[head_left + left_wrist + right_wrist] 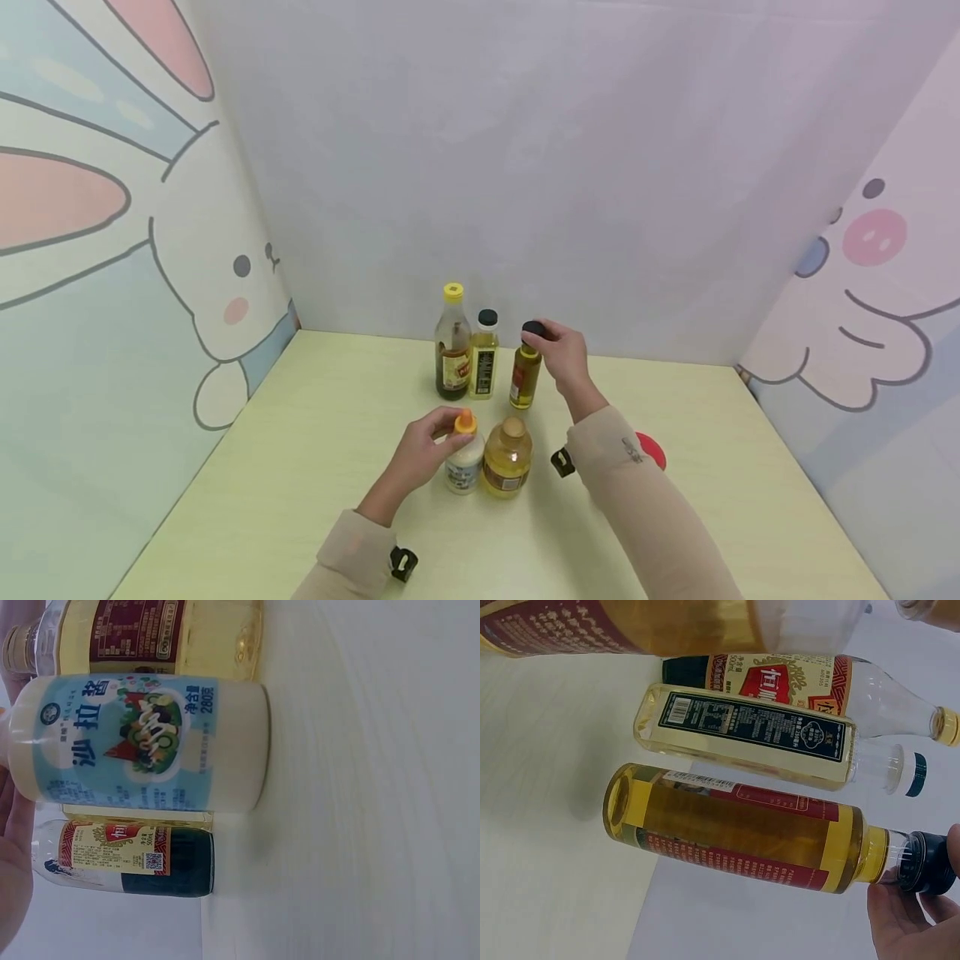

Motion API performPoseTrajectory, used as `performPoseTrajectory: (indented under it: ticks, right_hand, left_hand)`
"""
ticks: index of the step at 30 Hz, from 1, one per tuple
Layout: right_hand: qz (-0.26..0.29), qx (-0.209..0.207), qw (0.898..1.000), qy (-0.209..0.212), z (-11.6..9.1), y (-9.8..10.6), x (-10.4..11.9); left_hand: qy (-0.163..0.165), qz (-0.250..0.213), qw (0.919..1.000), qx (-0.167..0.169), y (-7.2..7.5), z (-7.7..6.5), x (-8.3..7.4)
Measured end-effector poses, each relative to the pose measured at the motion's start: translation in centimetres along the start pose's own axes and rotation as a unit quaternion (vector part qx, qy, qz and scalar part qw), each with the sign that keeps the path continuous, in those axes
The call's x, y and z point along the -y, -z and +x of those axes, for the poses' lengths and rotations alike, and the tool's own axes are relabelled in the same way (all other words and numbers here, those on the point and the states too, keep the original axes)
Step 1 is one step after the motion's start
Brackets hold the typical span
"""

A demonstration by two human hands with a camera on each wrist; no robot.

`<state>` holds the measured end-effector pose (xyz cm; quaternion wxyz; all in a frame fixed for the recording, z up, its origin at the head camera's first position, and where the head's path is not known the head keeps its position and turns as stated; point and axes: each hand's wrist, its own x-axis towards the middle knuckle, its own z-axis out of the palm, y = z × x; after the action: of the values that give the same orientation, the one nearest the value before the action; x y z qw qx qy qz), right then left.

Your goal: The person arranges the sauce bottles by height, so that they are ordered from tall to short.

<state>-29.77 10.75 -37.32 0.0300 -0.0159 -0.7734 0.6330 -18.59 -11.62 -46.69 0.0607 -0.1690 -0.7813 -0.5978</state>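
Note:
My left hand pinches the orange cap of a white salad dressing bottle, which stands upright at the front. In the left wrist view its blue label faces the camera. Farther back, my right hand grips the black cap of a slim oil bottle with a red label. The right wrist view shows thumb and fingers around that cap. Whether this bottle touches the table cannot be told. Close beside the dressing stands a rounded bottle of yellow liquid.
Left of the oil bottle stand a clear bottle with a dark green label and a yellow-capped bottle of dark liquid. A red object is partly hidden behind the right sleeve. A pale curtain rises behind the yellow table.

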Motion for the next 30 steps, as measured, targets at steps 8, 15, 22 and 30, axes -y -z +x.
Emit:
performPoseTrajectory:
  ticks: [8,15,22,30]
  right_hand:
    - [-0.003,0.006,1.000,0.008,0.9,-0.7,-0.5]
    - [-0.006,0.010,1.000,0.012,1.5,-1.2,-0.7]
    - [-0.013,0.012,1.000,0.010,1.8,-1.6,-0.9]
    - [-0.014,0.015,1.000,0.007,2.3,-2.0,-1.3]
  left_hand:
    - [-0.004,0.002,1.0000,-0.001,-0.1,-0.1,0.1]
    - [-0.013,0.010,0.9999,0.001,-0.1,-0.1,0.3]
    - [-0.015,0.018,0.9997,0.001,-0.1,-0.1,0.3]
    - [-0.021,0.021,0.9996,0.003,-0.1,-0.1,0.3]
